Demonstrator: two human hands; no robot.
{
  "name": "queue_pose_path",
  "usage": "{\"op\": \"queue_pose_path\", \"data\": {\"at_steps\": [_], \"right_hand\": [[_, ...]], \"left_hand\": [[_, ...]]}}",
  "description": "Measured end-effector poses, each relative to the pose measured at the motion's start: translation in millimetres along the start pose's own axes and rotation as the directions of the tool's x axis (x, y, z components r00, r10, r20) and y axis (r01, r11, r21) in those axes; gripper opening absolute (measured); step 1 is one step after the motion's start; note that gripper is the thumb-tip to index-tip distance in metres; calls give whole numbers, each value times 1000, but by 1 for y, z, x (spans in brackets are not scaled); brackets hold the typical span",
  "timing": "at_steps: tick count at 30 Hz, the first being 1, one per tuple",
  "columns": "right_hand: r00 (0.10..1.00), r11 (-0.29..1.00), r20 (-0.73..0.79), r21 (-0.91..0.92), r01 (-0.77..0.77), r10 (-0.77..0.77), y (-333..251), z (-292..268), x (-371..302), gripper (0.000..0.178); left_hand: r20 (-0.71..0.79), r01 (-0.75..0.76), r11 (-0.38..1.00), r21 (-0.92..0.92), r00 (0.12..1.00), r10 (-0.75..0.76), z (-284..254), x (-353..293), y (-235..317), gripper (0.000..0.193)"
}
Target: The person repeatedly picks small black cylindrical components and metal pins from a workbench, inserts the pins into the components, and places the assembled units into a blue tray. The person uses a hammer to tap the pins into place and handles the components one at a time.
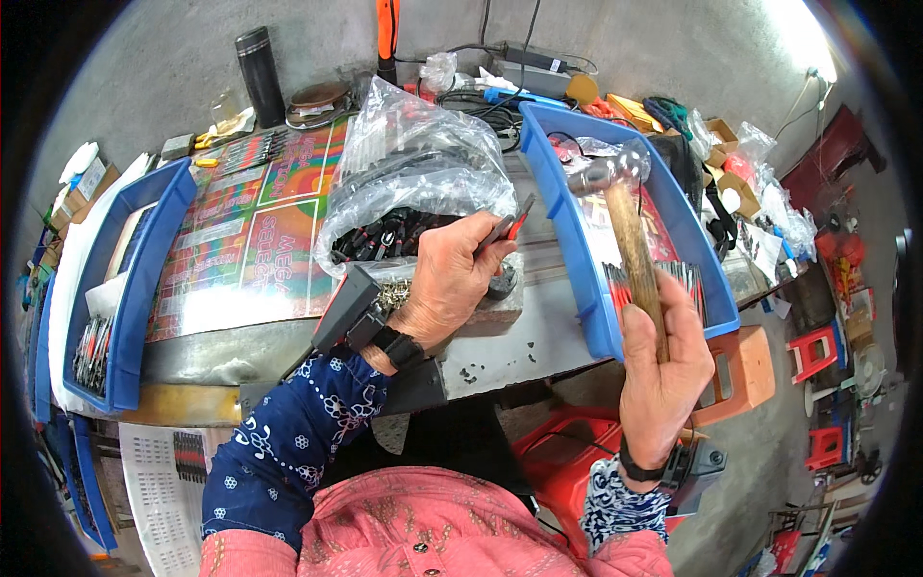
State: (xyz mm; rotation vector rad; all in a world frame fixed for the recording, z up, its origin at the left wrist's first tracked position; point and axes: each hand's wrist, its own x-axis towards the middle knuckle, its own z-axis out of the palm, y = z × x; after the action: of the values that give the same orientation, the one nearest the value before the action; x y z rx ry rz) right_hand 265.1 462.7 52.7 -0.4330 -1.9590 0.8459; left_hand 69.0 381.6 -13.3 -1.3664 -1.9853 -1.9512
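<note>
Above the table, your 2 hands are apart. The left hand has its fingers closed on a slim red-and-black piece, which points away from you. The right hand has its fingers bent around the lower end of a wooden-handled hammer, whose head shows over the blue plastic tray. Beside your left hand, the clear plastic bag holds black and red pieces.
</note>
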Motion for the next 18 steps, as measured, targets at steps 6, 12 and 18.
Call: {"op": "queue_pose_path", "data": {"at_steps": [6,12,18], "right_hand": [[986,979,82,-128,157,-148,-17,-7,23,28],[959,944,174,-206,257,-223,-24,-12,33,27],[977,964,116,-179,195,-176,-27,-12,38,28]], "left_hand": [[-2,6,1000,4,1000,-6,-1,-1,3,7],[-38,1,999,-32,999,-3,1,-2,4,9],[-32,11,998,-69,999,-13,1,-3,4,9]]}}
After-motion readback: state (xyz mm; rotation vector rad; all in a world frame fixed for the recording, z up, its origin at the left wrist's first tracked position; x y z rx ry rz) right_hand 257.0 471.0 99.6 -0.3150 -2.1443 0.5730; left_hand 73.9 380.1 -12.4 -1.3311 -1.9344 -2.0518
